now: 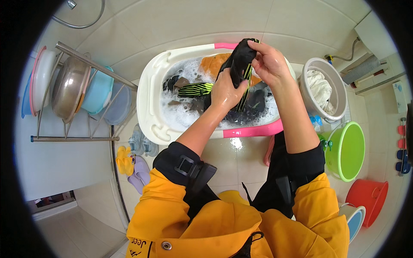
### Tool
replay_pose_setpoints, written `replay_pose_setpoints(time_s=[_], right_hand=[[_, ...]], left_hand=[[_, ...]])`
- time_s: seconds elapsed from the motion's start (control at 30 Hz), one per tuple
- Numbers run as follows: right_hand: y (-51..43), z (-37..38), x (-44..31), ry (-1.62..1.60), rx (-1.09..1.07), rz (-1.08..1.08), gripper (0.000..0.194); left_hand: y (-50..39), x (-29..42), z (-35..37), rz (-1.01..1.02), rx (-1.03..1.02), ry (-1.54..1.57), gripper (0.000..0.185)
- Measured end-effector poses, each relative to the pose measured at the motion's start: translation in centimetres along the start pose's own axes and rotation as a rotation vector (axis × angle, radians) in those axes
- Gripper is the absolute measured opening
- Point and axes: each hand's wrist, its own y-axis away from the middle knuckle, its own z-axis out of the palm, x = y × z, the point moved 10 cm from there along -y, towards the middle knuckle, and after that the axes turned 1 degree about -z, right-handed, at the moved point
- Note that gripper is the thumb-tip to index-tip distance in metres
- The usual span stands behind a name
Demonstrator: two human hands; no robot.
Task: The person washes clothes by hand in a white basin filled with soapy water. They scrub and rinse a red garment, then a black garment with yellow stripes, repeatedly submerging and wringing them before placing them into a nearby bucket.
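Observation:
Both my hands hold a wet black garment with yellow-green stripes (238, 61) over a white and pink plastic tub (251, 131). My left hand (228, 87) grips its middle, thumb on the near side. Up and to the right, my right hand (270, 62) pinches its upper end between thumb and fingers. Below, the tub holds sudsy water (180, 117) with more cloth in it: an orange piece (213, 64) at the far side, a striped black and yellow-green part (195, 90) at the left, and dark cloth (256, 101) at the right, partly under foam.
A metal rack (75, 139) with stacked basins (72, 87) stands left. Slippers (141, 172) and shoes (137, 140) lie near it. To the right are a grey-white bucket (342, 96) with white cloth (318, 87), a green bucket (350, 151) and a red bucket (367, 200). A tiled wall (200, 19) rises behind the tub.

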Motion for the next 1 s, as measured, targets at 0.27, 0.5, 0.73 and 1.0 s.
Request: replay_pose_setpoints(time_s=[0.27, 0.5, 0.73, 1.0], right_hand=[[1.6, 3.8, -0.4, -0.048, -0.089, -0.074, 0.01], [0.8, -0.7, -3.5, -0.127, 0.125, -0.266, 0.005], [-0.3, -5.1, -7.6, -0.253, 0.219, -0.359, 0.005], [1.6, -5.5, -14.6, -0.366, 0.034, -0.596, 0.004]], left_hand=[[-1.1, 1.0, -2.9, 0.018, 0.224, 0.295, 0.033], [-2.1, -1.7, -5.4, -0.028, 0.272, -0.36, 0.018], [-2.8, -6.5, -6.6, -0.282, 0.103, -0.385, 0.019], [-2.0, 0.3, -16.4, 0.213, 0.671, -0.056, 0.023]])
